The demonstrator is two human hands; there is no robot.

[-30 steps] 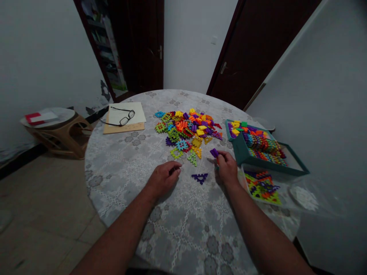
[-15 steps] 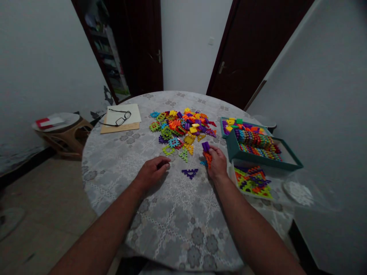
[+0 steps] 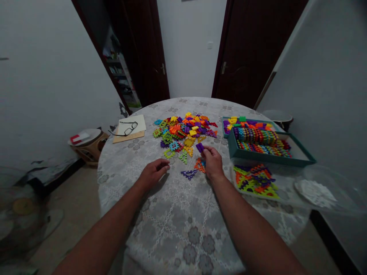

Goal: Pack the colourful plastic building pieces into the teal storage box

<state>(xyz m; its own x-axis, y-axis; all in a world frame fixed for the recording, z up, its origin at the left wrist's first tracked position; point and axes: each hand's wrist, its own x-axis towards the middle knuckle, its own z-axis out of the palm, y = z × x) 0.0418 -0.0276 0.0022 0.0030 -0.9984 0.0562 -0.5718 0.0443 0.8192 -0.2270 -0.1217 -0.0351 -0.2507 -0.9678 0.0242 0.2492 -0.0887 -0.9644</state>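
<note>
My right hand (image 3: 212, 160) pinches a small purple building block (image 3: 200, 147) just above the tablecloth. Beneath its fingers lies an orange triangular building piece (image 3: 199, 165), with a blue piece partly hidden beside it. A purple triangular piece (image 3: 188, 174) rests on the cloth between my hands. My left hand (image 3: 153, 173) is at the left, thumb and fingers apart, holding nothing. Beyond both hands is a heap of mixed plastic building pieces (image 3: 186, 128), with a light green triangle (image 3: 183, 156) and a yellow one (image 3: 189, 151) at its near edge.
At right stand a teal box (image 3: 252, 154) of sorted pieces, its lid (image 3: 225, 130) holding more blocks, and a clear tray (image 3: 258, 194) of flat pieces. Farther right lies a clear plastic bag (image 3: 344, 191). Glasses (image 3: 128, 131) rest on papers (image 3: 140, 121) at the left edge.
The orange triangular piece has left my right hand and now lies on the cloth. The purple block stays in my fingers. My left hand stays nearly in place, and the camera view has shifted.
</note>
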